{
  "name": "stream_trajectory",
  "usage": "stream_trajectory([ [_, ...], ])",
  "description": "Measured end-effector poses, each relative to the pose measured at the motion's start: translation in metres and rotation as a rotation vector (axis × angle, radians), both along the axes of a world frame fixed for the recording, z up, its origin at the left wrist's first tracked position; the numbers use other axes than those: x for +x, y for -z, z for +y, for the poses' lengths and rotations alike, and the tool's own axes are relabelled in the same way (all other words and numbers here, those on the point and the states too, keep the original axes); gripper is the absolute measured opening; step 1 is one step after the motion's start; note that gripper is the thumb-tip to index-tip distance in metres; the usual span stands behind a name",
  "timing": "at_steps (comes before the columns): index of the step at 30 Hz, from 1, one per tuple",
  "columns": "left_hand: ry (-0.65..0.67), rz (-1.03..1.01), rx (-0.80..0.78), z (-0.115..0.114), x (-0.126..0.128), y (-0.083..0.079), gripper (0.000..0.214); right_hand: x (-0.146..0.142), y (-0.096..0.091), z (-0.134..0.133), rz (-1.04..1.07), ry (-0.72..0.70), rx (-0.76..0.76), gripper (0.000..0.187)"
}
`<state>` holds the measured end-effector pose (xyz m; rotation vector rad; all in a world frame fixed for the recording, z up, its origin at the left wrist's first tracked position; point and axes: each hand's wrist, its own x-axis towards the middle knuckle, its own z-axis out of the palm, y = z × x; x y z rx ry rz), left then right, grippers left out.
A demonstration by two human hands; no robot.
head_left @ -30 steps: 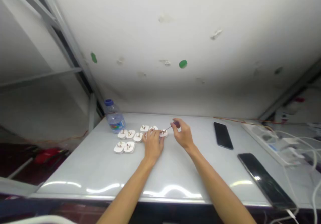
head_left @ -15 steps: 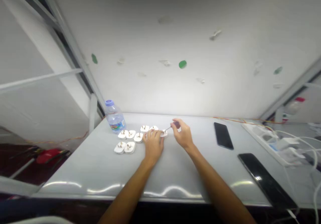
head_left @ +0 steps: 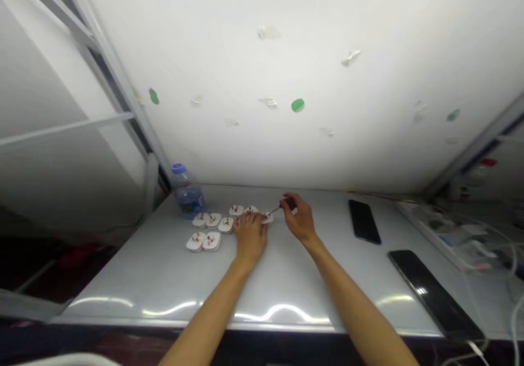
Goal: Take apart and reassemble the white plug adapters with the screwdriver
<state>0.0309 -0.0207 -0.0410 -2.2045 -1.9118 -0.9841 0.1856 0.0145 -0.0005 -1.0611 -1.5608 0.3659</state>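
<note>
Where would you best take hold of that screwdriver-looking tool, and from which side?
Probably by its dark handle, coming from the right, as the right hand does. The handle is the thicker end; the thin shaft slopes down leftward to a white plug, where the left hand leaves little room.

Just below the frame's middle, the left hand (head_left: 250,238) is palm down, fingers (head_left: 257,219) bent. To its right, the right hand (head_left: 300,219) pinches. Both arms (head_left: 352,303) reach up from the bottom.
</note>
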Motion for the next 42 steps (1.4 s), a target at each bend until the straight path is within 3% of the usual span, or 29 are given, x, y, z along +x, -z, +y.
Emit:
stream_trajectory([
  [24,0.005,-0.002,-0.016,0.0007,-0.0001,-0.0001,0.023,-0.0005,0.0017,0.001,-0.023,0.019,-0.016,0.021],
  [42,0.011,-0.004,-0.003,0.0003,-0.0008,0.0016,0.024,0.0016,-0.0006,-0.0021,-0.159,0.064,0.115,0.02],
])
